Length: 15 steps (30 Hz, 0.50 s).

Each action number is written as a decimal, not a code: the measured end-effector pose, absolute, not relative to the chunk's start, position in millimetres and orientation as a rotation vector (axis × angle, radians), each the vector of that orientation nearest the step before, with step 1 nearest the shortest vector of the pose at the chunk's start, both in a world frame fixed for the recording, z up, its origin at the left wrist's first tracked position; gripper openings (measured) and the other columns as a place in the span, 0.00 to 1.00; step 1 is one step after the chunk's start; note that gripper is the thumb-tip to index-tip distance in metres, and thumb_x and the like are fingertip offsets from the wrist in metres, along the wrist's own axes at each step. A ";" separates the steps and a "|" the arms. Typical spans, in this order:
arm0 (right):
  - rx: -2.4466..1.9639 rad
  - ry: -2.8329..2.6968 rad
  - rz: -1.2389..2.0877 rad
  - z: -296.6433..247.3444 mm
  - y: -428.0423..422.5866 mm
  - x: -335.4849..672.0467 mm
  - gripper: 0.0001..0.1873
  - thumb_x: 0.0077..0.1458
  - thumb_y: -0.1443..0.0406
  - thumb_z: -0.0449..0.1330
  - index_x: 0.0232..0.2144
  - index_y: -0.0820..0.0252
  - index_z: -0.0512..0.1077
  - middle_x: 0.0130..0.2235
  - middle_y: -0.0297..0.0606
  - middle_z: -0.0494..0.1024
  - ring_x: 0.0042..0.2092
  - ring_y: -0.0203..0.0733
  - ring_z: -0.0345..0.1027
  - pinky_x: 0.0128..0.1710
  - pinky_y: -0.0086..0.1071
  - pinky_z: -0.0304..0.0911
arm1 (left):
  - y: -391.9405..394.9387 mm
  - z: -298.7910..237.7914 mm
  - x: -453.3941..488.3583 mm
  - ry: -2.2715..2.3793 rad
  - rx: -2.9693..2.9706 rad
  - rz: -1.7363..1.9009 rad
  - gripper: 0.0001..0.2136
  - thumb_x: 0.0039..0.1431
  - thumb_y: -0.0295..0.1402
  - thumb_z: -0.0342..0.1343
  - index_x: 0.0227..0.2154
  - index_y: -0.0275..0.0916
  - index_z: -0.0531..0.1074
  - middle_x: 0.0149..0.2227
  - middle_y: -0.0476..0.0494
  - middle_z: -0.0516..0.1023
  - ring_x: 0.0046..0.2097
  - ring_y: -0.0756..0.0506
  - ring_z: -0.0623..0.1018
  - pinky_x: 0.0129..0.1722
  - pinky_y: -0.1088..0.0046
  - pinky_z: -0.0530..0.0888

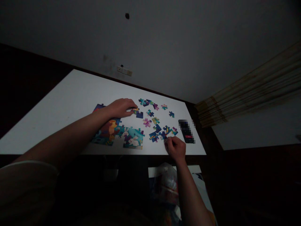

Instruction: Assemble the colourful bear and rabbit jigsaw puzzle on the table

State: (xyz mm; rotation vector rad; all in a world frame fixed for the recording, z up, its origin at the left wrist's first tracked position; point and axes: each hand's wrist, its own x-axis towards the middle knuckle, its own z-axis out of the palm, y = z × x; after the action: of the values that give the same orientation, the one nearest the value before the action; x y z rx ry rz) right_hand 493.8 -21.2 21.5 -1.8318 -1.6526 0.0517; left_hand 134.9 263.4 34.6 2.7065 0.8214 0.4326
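A partly joined jigsaw [128, 136] with rabbits and a lion lies on the white table [70, 100]. My left hand [121, 107] reaches over it, its fingers curled and pinching a small piece [135, 110] beside a dark blue piece [139, 115]. Near the table's front edge my right hand [176, 148] is closed, fingertips pressed on a loose piece [162, 135]. Several loose pieces [152, 121] lie scattered between and beyond both hands.
A dark phone-like object [186, 131] lies at the table's right edge. A clear plastic bag [164, 182] sits below the front edge. A wall socket [124, 71] is on the grey wall behind. Curtain folds [249, 91] hang at the right.
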 end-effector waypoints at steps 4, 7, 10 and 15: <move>-1.823 -1.647 0.047 21.3 -21.2 494.2 0.29 0.77 0.48 0.58 0.21 0.46 0.68 0.25 0.39 0.77 0.28 0.51 0.72 0.34 0.44 0.62 | 271.1 34.2 126.7 1.068 2.664 0.476 0.26 0.77 0.44 0.53 0.68 0.47 0.87 0.67 0.36 0.90 0.68 0.31 0.86 0.69 0.49 0.80; -1.816 -1.640 0.049 21.2 -20.9 494.4 0.30 0.78 0.46 0.59 0.22 0.45 0.69 0.25 0.39 0.77 0.28 0.52 0.72 0.33 0.45 0.62 | 275.5 33.2 122.4 1.129 2.641 0.476 0.27 0.76 0.47 0.52 0.67 0.49 0.88 0.66 0.37 0.90 0.68 0.31 0.85 0.69 0.47 0.80; -1.811 -1.632 0.057 21.7 -20.5 494.2 0.32 0.78 0.44 0.58 0.21 0.45 0.68 0.25 0.39 0.77 0.28 0.51 0.71 0.32 0.44 0.62 | 275.8 34.4 121.6 1.088 2.651 0.473 0.27 0.75 0.53 0.53 0.66 0.51 0.88 0.67 0.39 0.90 0.68 0.31 0.85 0.70 0.47 0.80; -1.805 -1.629 0.066 22.3 -20.0 493.9 0.32 0.78 0.44 0.58 0.21 0.45 0.69 0.25 0.39 0.77 0.28 0.51 0.71 0.32 0.44 0.62 | 273.4 37.3 123.3 0.965 2.683 0.420 0.29 0.70 0.58 0.59 0.63 0.50 0.90 0.67 0.36 0.89 0.66 0.30 0.86 0.70 0.47 0.79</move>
State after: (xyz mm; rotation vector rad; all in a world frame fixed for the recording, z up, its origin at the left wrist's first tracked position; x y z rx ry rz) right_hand 493.9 -20.0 22.3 -1.8047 -1.6292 0.0658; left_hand 123.3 273.4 37.3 2.6826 0.9652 0.4204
